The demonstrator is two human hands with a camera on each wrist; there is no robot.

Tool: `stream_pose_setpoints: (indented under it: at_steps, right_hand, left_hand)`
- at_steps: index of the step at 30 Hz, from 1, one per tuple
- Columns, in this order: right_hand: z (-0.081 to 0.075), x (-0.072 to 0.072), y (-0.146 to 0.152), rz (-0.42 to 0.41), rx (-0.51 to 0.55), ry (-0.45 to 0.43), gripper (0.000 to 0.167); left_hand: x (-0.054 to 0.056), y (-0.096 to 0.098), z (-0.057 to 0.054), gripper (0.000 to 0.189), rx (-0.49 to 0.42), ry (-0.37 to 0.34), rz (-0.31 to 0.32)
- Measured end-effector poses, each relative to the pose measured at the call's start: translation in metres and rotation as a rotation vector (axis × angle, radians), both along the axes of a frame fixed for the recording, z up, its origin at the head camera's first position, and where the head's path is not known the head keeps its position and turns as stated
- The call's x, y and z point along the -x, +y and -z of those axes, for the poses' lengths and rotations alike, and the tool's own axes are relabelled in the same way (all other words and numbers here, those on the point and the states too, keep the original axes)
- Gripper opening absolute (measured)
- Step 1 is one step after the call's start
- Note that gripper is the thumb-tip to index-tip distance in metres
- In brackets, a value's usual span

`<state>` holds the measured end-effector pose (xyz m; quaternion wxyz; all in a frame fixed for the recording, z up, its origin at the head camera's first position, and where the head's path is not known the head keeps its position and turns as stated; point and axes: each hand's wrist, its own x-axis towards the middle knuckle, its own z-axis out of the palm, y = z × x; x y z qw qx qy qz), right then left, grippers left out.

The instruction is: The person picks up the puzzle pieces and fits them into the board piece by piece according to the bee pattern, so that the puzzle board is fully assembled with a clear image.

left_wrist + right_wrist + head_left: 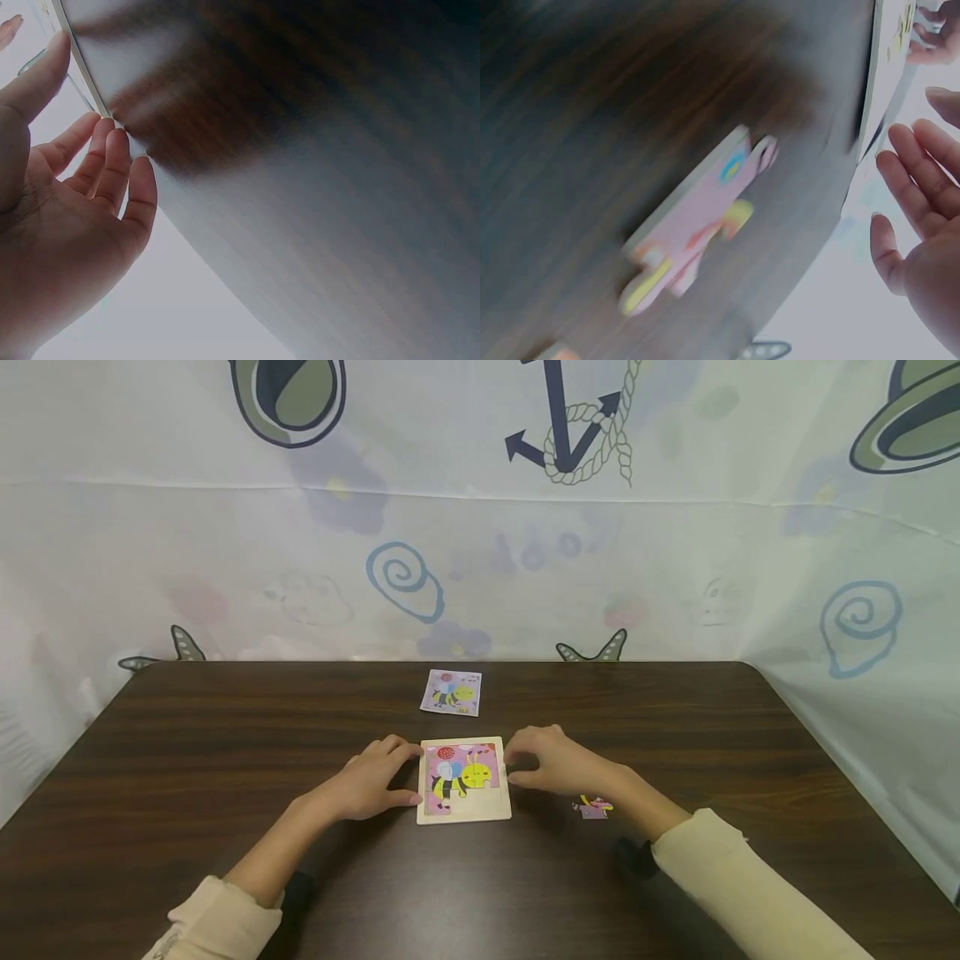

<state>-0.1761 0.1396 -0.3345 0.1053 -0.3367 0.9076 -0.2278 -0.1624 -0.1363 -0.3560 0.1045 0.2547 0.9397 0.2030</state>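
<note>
A square wooden puzzle board (474,816) lies in the middle of the table, its bee picture (450,772) filling the top and left while bare wood shows at the lower right. My left hand (375,783) rests at the board's left edge, thumb and fingertips against the rim, fingers loosely bent. At the opposite edge is my right hand (557,763), with thumb and fingers spread apart and relaxed in the right wrist view. Nothing shows between them. A pink puzzle piece (694,206) with yellow parts lies on the table beside my right wrist.
Beyond the board lies a square picture card (452,692) with the same bee. Part of another piece (555,352) shows at the lower left of the right wrist view. A printed white cloth (480,568) hangs behind the dark wooden table (225,718).
</note>
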Motion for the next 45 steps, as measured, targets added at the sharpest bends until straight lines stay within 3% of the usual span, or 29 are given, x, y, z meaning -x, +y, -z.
stream_pose_setpoints:
  at_steps: [14,20,26,35,45]
  right_hand:
    - [0.0,-0.003,0.064,0.003,0.055,0.078,0.013]
    - [0.0,-0.01,0.083,0.03,0.021,0.047,0.015]
    - [0.003,-0.016,0.093,0.026,0.0,0.043,0.016]
    - [0.015,-0.024,0.1,-0.01,0.059,0.036,0.015]
    - [0.023,-0.028,0.104,0.021,0.038,0.03,0.018]
  left_hand:
    - [0.0,-0.001,-0.001,0.061,-0.003,0.006,0.013]
    - [0.0,0.0,0.001,0.062,0.0,0.002,0.005]
    - [-0.001,-0.001,0.0,0.061,0.003,-0.002,-0.001]
    - [-0.001,0.0,-0.001,0.061,-0.001,-0.003,0.003]
    - [0.0,-0.001,0.001,0.061,0.0,0.0,-0.002]
